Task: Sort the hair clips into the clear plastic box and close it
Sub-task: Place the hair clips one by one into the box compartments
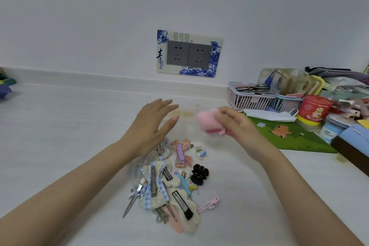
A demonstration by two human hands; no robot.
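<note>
The left hand (153,126) hovers mid-frame, palm down, fingers straight and slightly spread, holding nothing. Just right of it, the right hand (237,120) pinches a fluffy pink clip (209,124) between curled fingers and thumb. The clip is blurred and held in the air above the counter (60,126). Between the two hands, behind the clip, stands what seems to be the clear box (186,114). Only faint yellowish edges show, and I cannot tell whether its lid is up.

Below the hands, in the lower centre, a pile of clips (159,185) lies on the white counter. It holds bows in blue check and lace, metal clips, a cream cloud-shaped piece and a long pale pink one. A lilac clip (180,153) with patterned bows lies at the top of the pile, just under the left hand. At the pile's right edge sits a black claw clip (199,173). Lower right of it, a thin pink clip (208,203) lies a little apart from the rest.

On the wall, upper centre, is a double socket (189,54) in a blue-flowered frame. At the right edge stand a pink basket (249,100) with glasses (250,88) in it and a red tub (314,109). A white mask (267,115) lies between them, on the top edge of a green mat (295,138).
</note>
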